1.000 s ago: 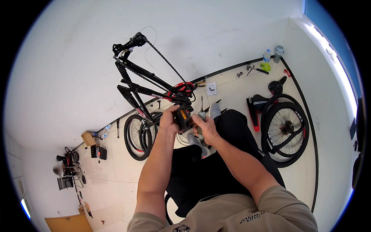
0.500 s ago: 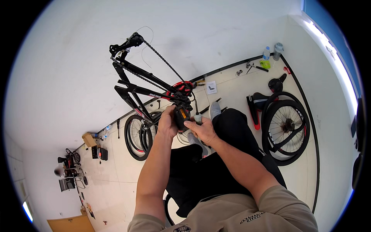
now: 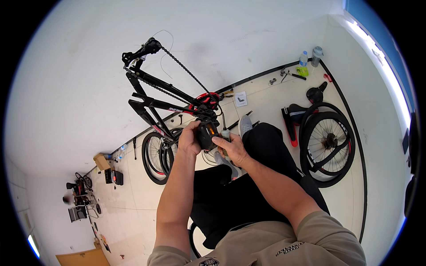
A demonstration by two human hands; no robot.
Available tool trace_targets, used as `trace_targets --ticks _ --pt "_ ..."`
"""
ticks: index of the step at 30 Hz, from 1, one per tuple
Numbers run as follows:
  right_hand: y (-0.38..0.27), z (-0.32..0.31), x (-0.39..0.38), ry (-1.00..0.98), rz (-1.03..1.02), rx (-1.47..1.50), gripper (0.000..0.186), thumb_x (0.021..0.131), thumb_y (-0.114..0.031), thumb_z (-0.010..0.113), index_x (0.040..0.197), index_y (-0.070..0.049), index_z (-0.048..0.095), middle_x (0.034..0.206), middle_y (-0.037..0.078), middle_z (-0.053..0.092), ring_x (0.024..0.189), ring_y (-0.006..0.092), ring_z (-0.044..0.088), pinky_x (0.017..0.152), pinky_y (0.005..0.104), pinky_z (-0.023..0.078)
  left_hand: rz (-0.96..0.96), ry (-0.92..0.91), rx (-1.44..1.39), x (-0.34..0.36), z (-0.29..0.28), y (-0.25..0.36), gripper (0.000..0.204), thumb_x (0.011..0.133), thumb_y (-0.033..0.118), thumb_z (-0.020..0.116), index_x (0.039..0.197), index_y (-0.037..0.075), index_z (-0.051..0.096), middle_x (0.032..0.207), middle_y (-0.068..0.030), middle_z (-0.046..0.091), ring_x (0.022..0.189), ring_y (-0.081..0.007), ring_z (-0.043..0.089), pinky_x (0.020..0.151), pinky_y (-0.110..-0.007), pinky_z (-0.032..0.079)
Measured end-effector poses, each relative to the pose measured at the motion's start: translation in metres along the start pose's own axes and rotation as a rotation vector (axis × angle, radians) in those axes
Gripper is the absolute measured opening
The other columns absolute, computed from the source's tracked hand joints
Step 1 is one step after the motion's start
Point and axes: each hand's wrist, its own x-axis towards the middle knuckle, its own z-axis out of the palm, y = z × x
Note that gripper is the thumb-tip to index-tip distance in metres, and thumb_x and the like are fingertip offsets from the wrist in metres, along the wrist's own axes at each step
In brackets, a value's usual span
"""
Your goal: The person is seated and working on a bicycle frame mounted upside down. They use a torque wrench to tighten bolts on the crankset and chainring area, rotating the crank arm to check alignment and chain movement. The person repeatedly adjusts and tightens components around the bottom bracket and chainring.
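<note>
"Report grip status."
"My left hand (image 3: 190, 140) grips a black pedal (image 3: 206, 136); my right hand (image 3: 233, 149) holds a pale-handled tool (image 3: 226, 134), its thumb at the pedal's edge."
"Pedal location?"
"I see it between both hands, near the red chainring (image 3: 206, 99). Beyond, the black bicycle frame (image 3: 167, 105) extends leftward."

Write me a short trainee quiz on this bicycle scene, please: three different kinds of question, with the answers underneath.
1. Multiple choice: what colour is the reflector on the black pedal gripped by the left hand?
A) blue
B) orange
C) green

2. True or false: the right hand holds a pale-handled tool.

3. Fill in the blank: the white leaflet lies on the ____.

Key:
1. B
2. True
3. floor
</note>
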Motion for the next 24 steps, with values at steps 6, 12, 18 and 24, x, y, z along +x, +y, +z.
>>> trace_targets --ticks 6,12,18,24 --pt "-0.006 0.001 -0.001 0.017 0.01 0.08 0.033 0.088 -0.032 0.076 0.091 -0.002 0.061 0.068 0.002 0.057 0.053 0.0088 0.05 0.047 0.0253 0.04 0.011 0.085 0.092 -0.002 0.01 0.006 0.023 0.093 0.017 0.056 0.105 0.0 0.065 0.095 -0.0151 0.071 0.083 -0.0282 0.07 0.077 -0.045 0.06" --pt "-0.005 -0.001 0.001 0.045 0.053 0.09 0.029 0.089 -0.028 0.075 0.092 -0.003 0.061 0.076 0.005 0.058 0.056 0.0127 0.055 0.046 0.0278 0.041 0.069 0.132 0.157 -0.013 0.02 0.004 0.022 0.094 0.017 0.058 0.107 0.0 0.065 0.096 -0.0128 0.071 0.083 -0.0248 0.07 0.077 -0.041 0.061" --pt "-0.002 -0.002 0.0 0.066 0.055 0.168 0.024 0.089 -0.023 0.074 0.093 -0.003 0.062 0.075 0.005 0.058 0.056 0.0133 0.055 0.046 0.0287 0.042 0.537 0.431 0.418 -0.041 0.016 -0.011 0.029 0.092 0.015 0.068 0.116 0.0 0.063 0.108 -0.0066 0.066 0.09 -0.0148 0.064 0.079 -0.028 0.052" --pt "0.001 -0.006 0.0 0.064 0.058 0.178 0.024 0.09 -0.024 0.074 0.092 -0.003 0.062 0.074 0.005 0.06 0.054 0.0127 0.054 0.045 0.029 0.041 1.649 0.458 0.626 -0.135 0.066 0.056 0.056 0.091 0.003 0.065 0.141 -0.004 0.042 0.134 -0.0161 0.052 0.119 -0.0202 0.051 0.099 -0.034 0.041"
